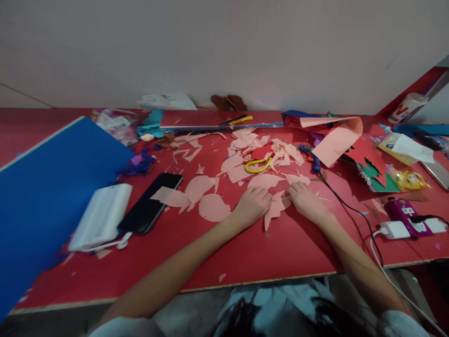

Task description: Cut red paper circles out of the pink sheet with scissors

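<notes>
Close together above the red table (245,252), both of my hands pinch one pale pink cut piece (276,209) that looks like felt. My left hand (253,202) has its fingers closed on the left edge, and my right hand (306,199) grips the right edge. A pointed end hangs toward me. More pink cut-outs (214,207) lie left of my left hand, some petal-shaped. Just beyond my hands, yellow-handled scissors (257,166) lie partly under pink scraps (242,140). My fingertips hide part of the held piece.
At left are a leaning blue board (70,187), a white power bank (101,215) and a black phone (150,203). A blue glue gun (315,164) trails its cord at right, near a folded pink sheet (340,140) and a purple power strip (409,217). A yellow cutter (240,120) lies behind.
</notes>
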Motion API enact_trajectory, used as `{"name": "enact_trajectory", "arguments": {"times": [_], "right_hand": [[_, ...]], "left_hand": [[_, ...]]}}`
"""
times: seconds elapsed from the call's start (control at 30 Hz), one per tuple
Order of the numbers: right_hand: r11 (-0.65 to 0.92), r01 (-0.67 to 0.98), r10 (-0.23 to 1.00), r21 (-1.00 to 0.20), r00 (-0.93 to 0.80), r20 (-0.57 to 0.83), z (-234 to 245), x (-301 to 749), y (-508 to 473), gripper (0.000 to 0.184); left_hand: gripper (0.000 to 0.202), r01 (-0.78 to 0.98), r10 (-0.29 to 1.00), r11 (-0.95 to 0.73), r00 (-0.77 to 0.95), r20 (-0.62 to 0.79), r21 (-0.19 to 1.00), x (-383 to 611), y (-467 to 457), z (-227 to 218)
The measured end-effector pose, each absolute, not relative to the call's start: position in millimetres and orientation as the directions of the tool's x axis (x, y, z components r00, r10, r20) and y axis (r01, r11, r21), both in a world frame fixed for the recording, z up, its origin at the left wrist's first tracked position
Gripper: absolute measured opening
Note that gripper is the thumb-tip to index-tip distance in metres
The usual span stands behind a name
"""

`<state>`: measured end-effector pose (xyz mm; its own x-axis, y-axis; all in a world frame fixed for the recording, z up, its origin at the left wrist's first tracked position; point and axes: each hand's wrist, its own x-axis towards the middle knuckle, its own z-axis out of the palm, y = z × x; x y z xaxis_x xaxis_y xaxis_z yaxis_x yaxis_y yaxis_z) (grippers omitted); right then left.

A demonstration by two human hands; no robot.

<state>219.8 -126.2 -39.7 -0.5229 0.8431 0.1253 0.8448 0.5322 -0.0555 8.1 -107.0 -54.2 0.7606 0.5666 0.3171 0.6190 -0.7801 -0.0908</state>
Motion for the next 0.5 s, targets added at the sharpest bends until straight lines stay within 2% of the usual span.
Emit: {"name": "enact_trajectory", "arguments": {"times": [0.13, 0.5], "right_hand": [[0.522, 0.852, 0.848, -0.020, -0.517, 0.117, -41.4, 216.5, -126.1, 0.014], [0.547, 0.835, 0.831, -0.059, -0.532, 0.161, -42.9, 223.4, -125.5, 0.016]], "left_hand": [[0.024, 0.616, 0.557, -0.781, 0.762, 0.330, -0.103, 8.4, -106.5, -54.7], [0.021, 0.625, 0.572, -0.777, 0.750, 0.333, -0.075, 9.6, -106.3, -56.5]]}}
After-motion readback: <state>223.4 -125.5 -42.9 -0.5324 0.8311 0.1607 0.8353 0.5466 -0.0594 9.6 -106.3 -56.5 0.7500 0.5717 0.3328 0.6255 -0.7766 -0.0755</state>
